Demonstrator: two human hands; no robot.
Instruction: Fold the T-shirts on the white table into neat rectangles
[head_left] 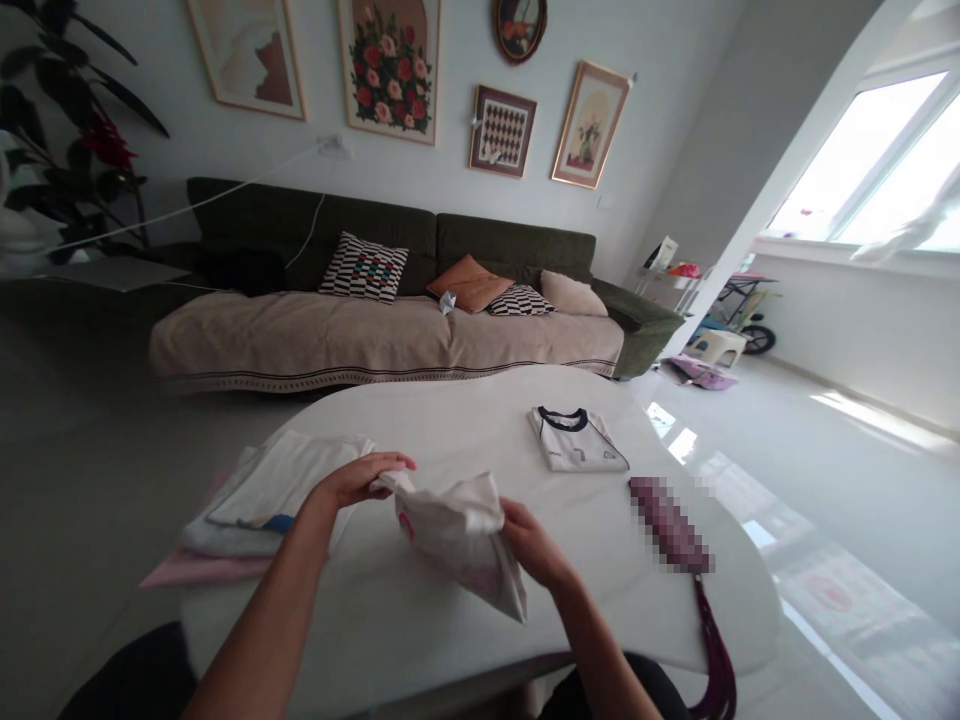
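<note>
A crumpled white garment (459, 535) with a small pink mark hangs just above the white oval table (450, 620), held between both my hands. My left hand (365, 478) pinches its upper left corner with closed fingers. My right hand (531, 545) grips its right side, fingers curled into the cloth. To the left of my left hand lies a stack of folded clothes (274, 495), white on top with pink underneath. A folded white shirt with a dark collar (576, 438) lies farther back on the table, to the right.
A blurred purple object (670, 525) with a dark red strap (716, 650) lies near the table's right edge. Behind the table stands a dark green sofa (390, 300) with cushions. A plant (67, 140) is at far left, a window (877, 170) at right.
</note>
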